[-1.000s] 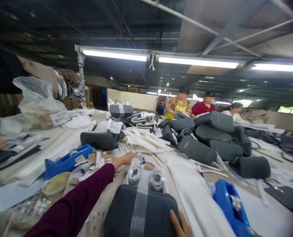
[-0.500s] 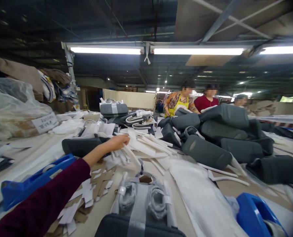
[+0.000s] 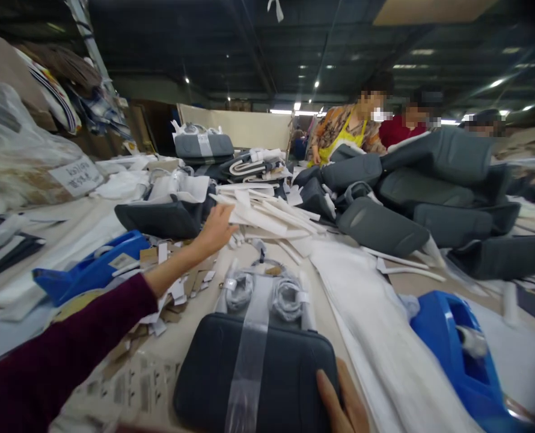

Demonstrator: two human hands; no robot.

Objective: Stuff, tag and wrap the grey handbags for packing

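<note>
My left hand point(image 3: 216, 229) reaches far forward in a maroon sleeve and grips a white strip from the pile of white strips point(image 3: 267, 219). My right hand point(image 3: 343, 404) rests on the near right corner of a dark grey padded case point(image 3: 256, 373) with a clear tape band down its middle. Two coiled grey cables point(image 3: 262, 293) with white ties lie just beyond the case.
A blue tape dispenser point(image 3: 94, 267) sits at left, another blue tape dispenser point(image 3: 463, 355) at right. Grey cushions point(image 3: 430, 192) are piled at the back right, with several people behind them. A white sheet point(image 3: 371, 325), cardboard scraps point(image 3: 177, 282) and a plastic bag point(image 3: 28, 162) lie around.
The view tilted down, bringing the grey case and my right hand back into sight. My left hand stays stretched out at the white strips, now closed on one.
</note>
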